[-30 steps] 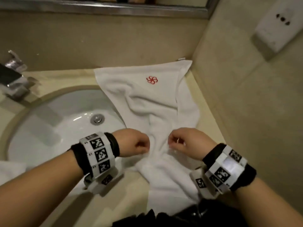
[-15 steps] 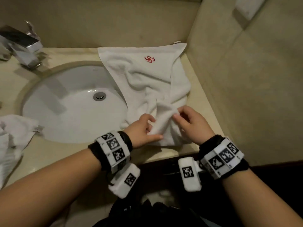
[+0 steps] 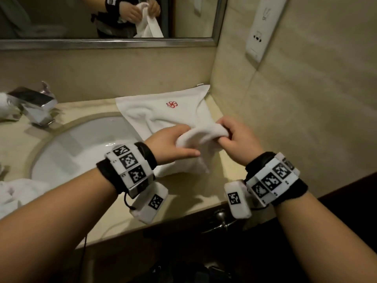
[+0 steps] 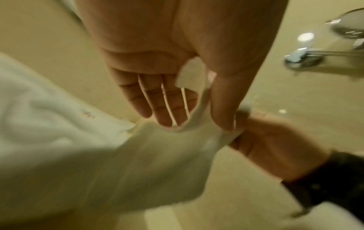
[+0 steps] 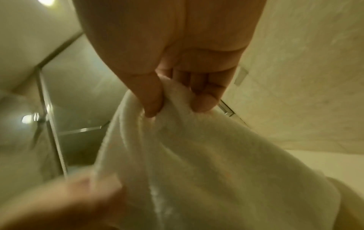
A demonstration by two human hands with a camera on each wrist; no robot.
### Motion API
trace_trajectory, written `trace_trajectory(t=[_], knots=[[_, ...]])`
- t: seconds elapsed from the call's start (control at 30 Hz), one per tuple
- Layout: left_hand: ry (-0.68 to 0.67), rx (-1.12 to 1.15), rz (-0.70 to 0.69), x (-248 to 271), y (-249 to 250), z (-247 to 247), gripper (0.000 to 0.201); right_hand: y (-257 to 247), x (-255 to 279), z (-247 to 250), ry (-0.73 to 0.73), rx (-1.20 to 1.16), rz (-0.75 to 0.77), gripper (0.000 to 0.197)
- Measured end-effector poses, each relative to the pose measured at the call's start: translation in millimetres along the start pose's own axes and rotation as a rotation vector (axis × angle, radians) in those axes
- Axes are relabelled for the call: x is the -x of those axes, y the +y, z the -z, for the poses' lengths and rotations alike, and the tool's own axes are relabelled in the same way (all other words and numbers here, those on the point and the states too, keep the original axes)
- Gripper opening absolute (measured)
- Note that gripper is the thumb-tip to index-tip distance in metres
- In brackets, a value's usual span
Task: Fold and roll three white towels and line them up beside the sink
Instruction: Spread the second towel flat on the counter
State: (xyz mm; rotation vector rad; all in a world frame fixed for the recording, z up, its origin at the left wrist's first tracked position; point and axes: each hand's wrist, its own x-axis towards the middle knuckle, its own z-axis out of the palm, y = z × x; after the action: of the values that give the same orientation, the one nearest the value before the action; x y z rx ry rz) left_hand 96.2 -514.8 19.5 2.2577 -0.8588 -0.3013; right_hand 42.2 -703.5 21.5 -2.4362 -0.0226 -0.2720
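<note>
On the beige stone counter point(image 3: 206, 193) right of the white oval sink point(image 3: 81, 148), your left hand point(image 3: 167, 146) and right hand point(image 3: 238, 141) each pinch the lifted near fold of the white terry towel point(image 3: 163, 113) with its red emblem.

I see a white towel point(image 3: 155, 111) with a small red pinwheel logo point(image 3: 172, 104) near the worktop's far right corner. The worktop point(image 3: 183, 193) is pale beige, the sink point(image 3: 81, 144) white, the tap point(image 3: 34, 107) shiny chrome. My wristbands point(image 3: 130, 166) are black, carrying white blocks with black-and-white square codes.
</note>
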Motion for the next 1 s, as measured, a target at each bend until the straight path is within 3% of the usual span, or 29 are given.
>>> trace_trajectory(t=[0.1, 0.17, 0.27, 0.37, 0.43, 0.5, 0.6, 0.67, 0.7, 0.8, 0.9, 1.0], knots=[[-0.047, 0.063, 0.094, 0.4, -13.2, -24.4, 0.046, -4.6, 0.6, 9.2, 0.007, -0.085, -0.015, 0.016], [0.007, 0.112, 0.123, -4.3, -16.0, -35.2, 0.038, -1.3, 3.9, 14.6, 0.019, -0.019, -0.043, 0.014], [0.079, 0.271, 0.013, -10.2, -10.7, -29.0, 0.023, 6.6, 15.4, 24.1, 0.024, 0.130, -0.065, 0.013], [0.070, 0.102, -0.138, -14.2, 2.3, -16.5, 0.012, -0.8, 24.7, 25.7, -0.054, 0.248, 0.001, 0.040], [0.083, 0.031, -0.193, -15.5, 10.3, -13.6, 0.011, -10.4, 23.9, 22.6, -0.047, 0.190, 0.008, 0.032], [0.101, 0.079, -0.187, -12.4, 11.0, -15.2, 0.014, -16.6, 20.0, 24.2, 0.055, 0.115, -0.019, 0.026], [-0.095, 0.094, -0.015, -3.2, -4.0, -28.2, 0.041, -25.7, 16.7, 36.5, 0.152, 0.049, 0.024, 0.025], [-0.267, -0.044, 0.096, 4.0, -15.8, -40.6, 0.041, -30.1, 18.5, 46.6, 0.169, 0.063, 0.081, 0.025], [-0.275, -0.124, 0.106, 6.8, -21.1, -42.8, 0.036, -29.2, 20.3, 51.7, 0.182, 0.076, 0.094, 0.026], [-0.084, -0.246, 0.022, 16.1, -30.2, -25.5, 0.028, -14.0, 31.5, 64.6, 0.184, 0.133, 0.017, 0.033], [0.162, -0.335, -0.111, 27.0, -20.3, 6.1, 0.035, 3.2, 46.3, 64.3, 0.114, 0.208, -0.074, 0.013], [0.207, -0.287, -0.156, 25.2, 2.5, 28.9, 0.016, -0.6, 52.3, 58.4, 0.123, 0.142, -0.046, 0.012]])
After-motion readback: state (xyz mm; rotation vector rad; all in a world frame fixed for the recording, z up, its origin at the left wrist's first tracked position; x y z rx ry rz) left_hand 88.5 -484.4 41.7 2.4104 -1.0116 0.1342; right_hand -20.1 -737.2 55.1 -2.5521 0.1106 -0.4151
